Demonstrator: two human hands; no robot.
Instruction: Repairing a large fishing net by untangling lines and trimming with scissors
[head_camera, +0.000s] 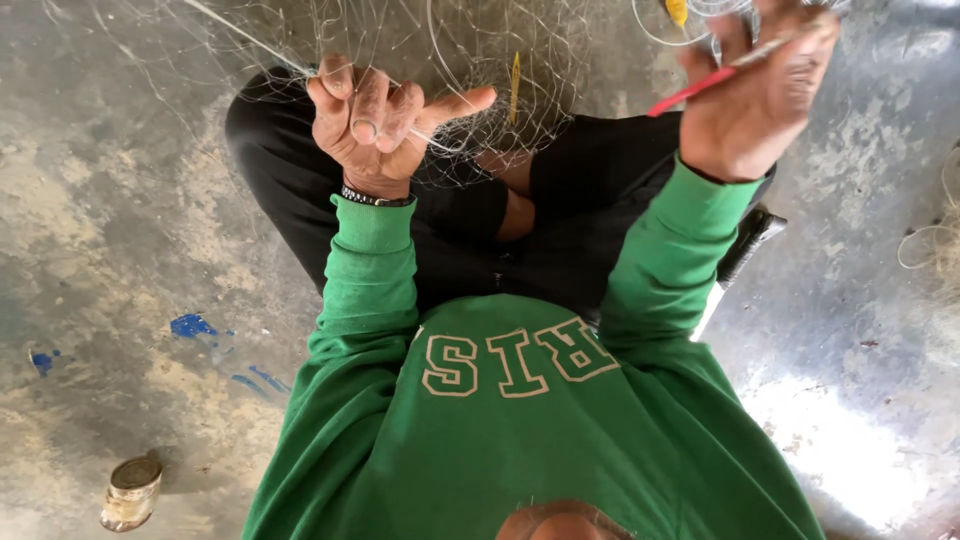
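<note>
- The left hand (372, 125) fingers curl tight on the fishing net (480, 60), pulling it flat.
- The right hand (755, 95) fingers pinch a red netting needle (690, 92), ready to thread.

A fine fishing net (480, 60) is gripped in the closed left hand (375, 120), with the little finger stuck out. A red netting needle (700, 88) is pinched in the raised right hand (755, 95). A tin can (131, 491) is seen on the concrete floor (120, 220).

Net (480, 60) cut off at top edge; right hand (755, 95) fingertips cropped.
</note>
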